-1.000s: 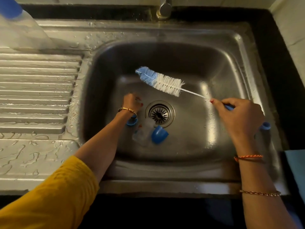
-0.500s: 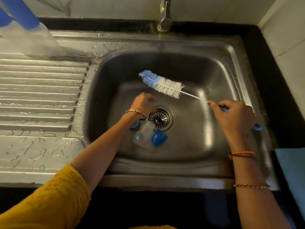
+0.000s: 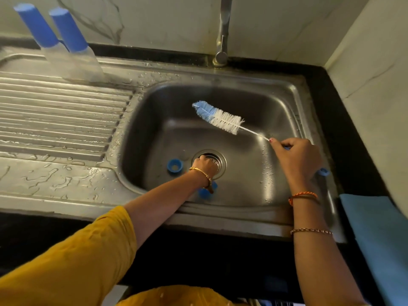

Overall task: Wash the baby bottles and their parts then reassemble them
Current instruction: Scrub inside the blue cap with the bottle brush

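Note:
My right hand [image 3: 298, 160] grips the blue handle of a bottle brush over the right side of the sink [image 3: 254, 215]. Its blue and white bristle head [image 3: 218, 117] points up and left above the basin. My left hand [image 3: 206, 165] reaches down onto the drain strainer [image 3: 221, 161], its fingers curled under and hidden. A blue bottle ring [image 3: 174, 166] lies on the basin floor just left of that hand. A blue cap [image 3: 207, 192] shows below my left wrist. I see no clear bottle in the basin; my left forearm covers the floor there.
Two clear baby bottles with blue caps [image 3: 35, 29] [image 3: 68, 29] stand on the wet drainboard [image 3: 55, 120] at the back left. The tap [image 3: 223, 29] rises behind the sink. A blue cloth [image 3: 379, 239] lies on the counter at the right.
My left hand has moved right from the blue ring onto the drain, leaving the ring uncovered. The brush in my right hand has barely moved. The camera has tilted upward.

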A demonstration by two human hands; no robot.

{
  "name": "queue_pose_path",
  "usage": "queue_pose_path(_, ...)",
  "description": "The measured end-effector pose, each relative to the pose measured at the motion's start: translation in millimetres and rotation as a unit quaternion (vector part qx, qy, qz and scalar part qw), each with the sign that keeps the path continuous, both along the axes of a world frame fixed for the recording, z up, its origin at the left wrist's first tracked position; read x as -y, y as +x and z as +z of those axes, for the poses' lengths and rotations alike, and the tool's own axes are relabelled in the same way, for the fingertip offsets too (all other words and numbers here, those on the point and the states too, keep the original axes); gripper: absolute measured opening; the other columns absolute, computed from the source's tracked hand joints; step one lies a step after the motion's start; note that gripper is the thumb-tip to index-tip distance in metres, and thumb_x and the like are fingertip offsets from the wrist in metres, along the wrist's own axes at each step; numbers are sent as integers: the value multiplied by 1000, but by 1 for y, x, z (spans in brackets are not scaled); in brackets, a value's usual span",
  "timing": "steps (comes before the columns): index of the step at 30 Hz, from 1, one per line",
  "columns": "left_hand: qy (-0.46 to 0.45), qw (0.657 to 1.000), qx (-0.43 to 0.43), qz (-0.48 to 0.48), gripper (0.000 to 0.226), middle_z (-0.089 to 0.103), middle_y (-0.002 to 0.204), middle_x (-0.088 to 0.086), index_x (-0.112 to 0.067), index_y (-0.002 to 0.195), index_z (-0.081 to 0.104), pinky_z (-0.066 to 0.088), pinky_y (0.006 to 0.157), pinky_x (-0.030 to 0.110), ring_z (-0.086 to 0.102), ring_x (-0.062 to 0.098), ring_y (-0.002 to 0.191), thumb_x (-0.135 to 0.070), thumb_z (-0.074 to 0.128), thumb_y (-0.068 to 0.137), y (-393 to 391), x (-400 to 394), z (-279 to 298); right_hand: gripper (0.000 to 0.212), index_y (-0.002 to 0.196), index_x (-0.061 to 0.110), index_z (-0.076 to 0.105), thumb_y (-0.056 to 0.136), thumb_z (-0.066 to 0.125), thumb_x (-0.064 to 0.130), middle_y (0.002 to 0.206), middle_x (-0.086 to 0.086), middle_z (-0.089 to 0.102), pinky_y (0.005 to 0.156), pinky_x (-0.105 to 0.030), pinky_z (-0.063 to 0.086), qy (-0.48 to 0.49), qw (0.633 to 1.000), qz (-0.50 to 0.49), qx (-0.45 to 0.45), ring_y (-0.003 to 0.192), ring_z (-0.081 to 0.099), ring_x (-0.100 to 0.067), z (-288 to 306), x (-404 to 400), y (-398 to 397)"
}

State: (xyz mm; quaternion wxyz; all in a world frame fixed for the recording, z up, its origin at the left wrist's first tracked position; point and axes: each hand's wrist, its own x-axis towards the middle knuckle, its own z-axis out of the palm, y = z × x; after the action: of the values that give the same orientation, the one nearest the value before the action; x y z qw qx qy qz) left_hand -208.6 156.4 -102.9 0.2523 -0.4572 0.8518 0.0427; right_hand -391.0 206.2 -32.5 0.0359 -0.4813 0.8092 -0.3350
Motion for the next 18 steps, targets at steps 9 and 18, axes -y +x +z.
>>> queue_pose_path(9,15,975,-198,98,62,56,117,7,-11,117,51,42,89,33,46,25,112,-39,77,68,-1,1,4,31,82,8,73,84,63,38,80,-13,71,59,-26,32,0,1000,7,5,79,62,-32,3,3,6)
queue_pose_path(18,106,567,-689,439,45,52,87,0,-12,92,48,48,68,24,53,18,82,-1,79,62,12,26,39,30,76,10,72,80,67,39,67,-1,66,57,-25,38,-76,993,8,86,64,59,-17,2,2,0)
